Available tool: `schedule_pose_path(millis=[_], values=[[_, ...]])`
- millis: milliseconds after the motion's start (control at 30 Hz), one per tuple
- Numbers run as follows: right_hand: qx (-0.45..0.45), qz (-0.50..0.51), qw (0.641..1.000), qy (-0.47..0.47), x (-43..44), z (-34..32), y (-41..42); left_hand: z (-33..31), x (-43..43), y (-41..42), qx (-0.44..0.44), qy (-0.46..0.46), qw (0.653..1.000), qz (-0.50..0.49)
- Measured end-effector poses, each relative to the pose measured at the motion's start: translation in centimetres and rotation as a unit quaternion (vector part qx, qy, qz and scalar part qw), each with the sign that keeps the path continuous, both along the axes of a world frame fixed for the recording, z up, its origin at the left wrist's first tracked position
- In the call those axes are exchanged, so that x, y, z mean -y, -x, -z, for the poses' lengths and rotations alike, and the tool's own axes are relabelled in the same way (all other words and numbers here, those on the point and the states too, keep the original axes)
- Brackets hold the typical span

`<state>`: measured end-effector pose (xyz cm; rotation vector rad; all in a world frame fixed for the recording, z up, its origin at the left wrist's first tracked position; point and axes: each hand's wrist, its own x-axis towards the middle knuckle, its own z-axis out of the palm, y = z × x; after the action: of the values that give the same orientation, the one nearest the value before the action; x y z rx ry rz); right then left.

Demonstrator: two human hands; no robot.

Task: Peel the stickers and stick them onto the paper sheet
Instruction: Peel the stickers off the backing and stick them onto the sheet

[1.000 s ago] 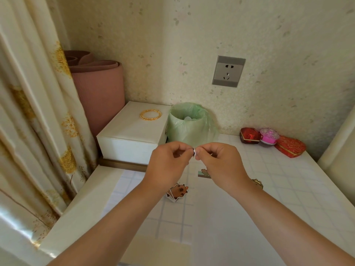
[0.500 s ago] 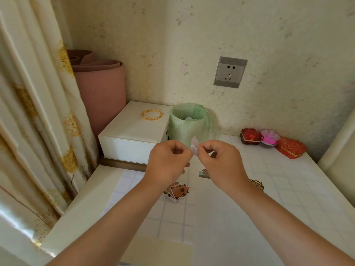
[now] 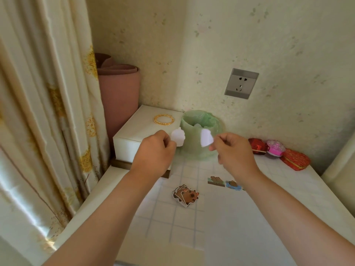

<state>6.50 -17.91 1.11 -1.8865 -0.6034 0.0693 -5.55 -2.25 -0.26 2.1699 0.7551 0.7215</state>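
The left hand [image 3: 153, 150] pinches a small white scalloped piece [image 3: 178, 136], the right hand [image 3: 233, 150] a second white piece [image 3: 206, 139], apart above the checked surface [image 3: 167, 217] bearing brown capybara stickers [image 3: 185, 195]

bin liner [image 3: 199, 144]: thin translucent plastic; bangles [image 3: 164, 119]: shiny gold metal; curtain [image 3: 48, 112]: sheened cloth; white pieces [image 3: 177, 136]: matt, perhaps paper; surface [image 3: 249, 217]: smooth

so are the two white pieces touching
Apart. The head view shows a gap between the left white piece in the left hand and the right white piece in the right hand, green bin bag showing through.
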Motion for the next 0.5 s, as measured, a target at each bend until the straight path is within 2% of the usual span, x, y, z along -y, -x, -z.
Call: schedule_pose_path(millis=[133,333,433,500], values=[[0.072,0.036,0.996,0.042,-2.6,-1.9,-2.6,-0.2,-0.9,0.7,0.013,0.040,0.999,0.016],[0.171,0.069,0.960,0.210,-7.7,-2.5,-7.8,0.3,-1.5,1.0,0.016,0.058,0.997,0.039],[0.188,0.081,0.937,0.284,-9.0,-2.5,-8.8,0.5,-1.5,1.0,0.013,0.041,0.998,0.045],[0.194,0.082,0.933,0.292,-9.4,-2.5,-9.0,0.6,-1.6,0.9,0.011,0.038,0.998,0.051]])
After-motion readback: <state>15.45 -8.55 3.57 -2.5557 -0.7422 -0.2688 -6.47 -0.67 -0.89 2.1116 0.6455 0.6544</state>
